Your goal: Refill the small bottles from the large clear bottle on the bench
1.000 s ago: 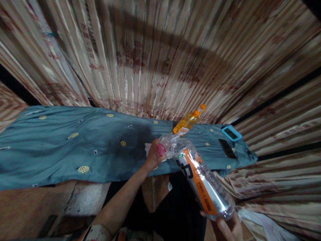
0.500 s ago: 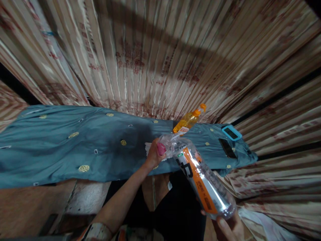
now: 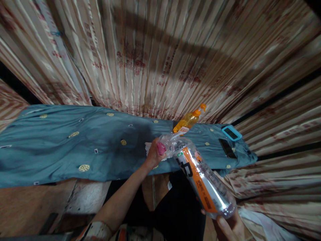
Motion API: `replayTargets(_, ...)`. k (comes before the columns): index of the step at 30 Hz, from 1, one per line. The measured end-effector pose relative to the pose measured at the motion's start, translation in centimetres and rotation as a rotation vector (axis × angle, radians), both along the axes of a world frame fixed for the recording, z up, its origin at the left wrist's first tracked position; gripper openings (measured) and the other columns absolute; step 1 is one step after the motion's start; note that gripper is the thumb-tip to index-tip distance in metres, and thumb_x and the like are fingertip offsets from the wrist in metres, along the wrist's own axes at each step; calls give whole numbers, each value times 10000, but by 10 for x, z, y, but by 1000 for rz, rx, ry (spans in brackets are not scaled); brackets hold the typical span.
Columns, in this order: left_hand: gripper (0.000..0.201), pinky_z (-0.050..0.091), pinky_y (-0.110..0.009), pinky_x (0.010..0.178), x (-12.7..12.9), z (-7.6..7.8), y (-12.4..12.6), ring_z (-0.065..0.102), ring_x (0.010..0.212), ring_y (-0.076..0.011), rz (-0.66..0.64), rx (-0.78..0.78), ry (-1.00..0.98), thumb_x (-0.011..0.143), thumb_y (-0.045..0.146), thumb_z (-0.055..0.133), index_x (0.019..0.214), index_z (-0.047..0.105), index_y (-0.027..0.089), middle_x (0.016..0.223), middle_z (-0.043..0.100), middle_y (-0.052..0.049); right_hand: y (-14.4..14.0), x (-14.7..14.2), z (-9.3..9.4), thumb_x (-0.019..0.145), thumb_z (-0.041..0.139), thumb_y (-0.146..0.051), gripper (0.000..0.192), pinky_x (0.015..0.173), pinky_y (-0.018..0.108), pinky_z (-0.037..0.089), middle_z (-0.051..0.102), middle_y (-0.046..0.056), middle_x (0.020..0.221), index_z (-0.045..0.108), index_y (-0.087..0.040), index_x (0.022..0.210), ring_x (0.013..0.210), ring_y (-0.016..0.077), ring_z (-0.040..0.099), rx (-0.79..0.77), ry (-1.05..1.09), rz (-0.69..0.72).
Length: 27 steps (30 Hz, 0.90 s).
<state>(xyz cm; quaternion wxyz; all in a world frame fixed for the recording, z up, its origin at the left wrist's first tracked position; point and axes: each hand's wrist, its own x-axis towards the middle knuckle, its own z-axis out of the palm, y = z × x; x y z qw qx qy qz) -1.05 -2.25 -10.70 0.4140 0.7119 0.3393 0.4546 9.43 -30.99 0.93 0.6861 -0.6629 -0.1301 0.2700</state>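
In the head view my right hand (image 3: 229,229) grips the base of a large clear plastic bottle (image 3: 203,180) with an orange and silver label. The bottle lies tilted, its neck end pointing up and left. My left hand (image 3: 152,156) is closed around a small clear plastic container with a pink part (image 3: 162,148); its exact kind I cannot make out. The large bottle's neck meets or overlaps this container, and whether they touch is unclear. Just behind stands a pump bottle (image 3: 187,121) of orange liquid with an orange pump top. Whitish tissue (image 3: 148,147) shows beneath my left hand.
A teal patterned cloth (image 3: 60,147) covers the long surface before me. A dark phone (image 3: 227,148) and a light-blue framed device (image 3: 231,133) lie at its right end. Pleated, printed curtains (image 3: 150,67) hang behind and to the right. My legs are below the edge.
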Motion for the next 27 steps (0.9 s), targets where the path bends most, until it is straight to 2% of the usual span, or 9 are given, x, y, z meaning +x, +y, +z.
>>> replayTargets(10,714,524,-506,1045,2,2,0,629,1186,-333,40,45,11,594,127,756,1264,514,175,1255,626,-127,2,-5,5,620,853,-465,834,670,314,586,584,95,1420,560,-298,1383,946,238,673,-7,-5,-11)
replayTargets(15,684,523,-483,1047,2,3,0,627,1189,-338,42,52,23,597,103,754,1241,531,169,1248,628,-146,1,-4,4,615,857,-471,854,655,331,589,597,122,1391,554,-275,1389,951,258,674,-14,-15,-25)
replayTargets(21,677,537,-467,1019,2,2,1,637,1148,-302,38,60,28,604,147,744,1246,533,179,1212,645,-105,-3,1,-4,642,834,-487,798,689,346,599,668,109,1201,571,-248,1357,929,264,680,-8,-33,-8)
replayTargets(24,686,527,-479,1031,2,-1,1,630,1160,-310,39,62,23,607,146,739,1259,525,165,1223,639,-119,-3,1,-3,623,855,-467,825,698,333,604,650,115,1264,565,-253,1365,917,241,680,-1,-23,-14)
replayTargets(27,728,517,-495,1044,3,-3,2,618,1188,-322,44,53,22,605,139,739,1291,497,162,1259,619,-141,-4,1,-4,622,851,-466,827,688,359,602,604,135,1363,564,-265,1371,932,256,674,2,-31,-15)
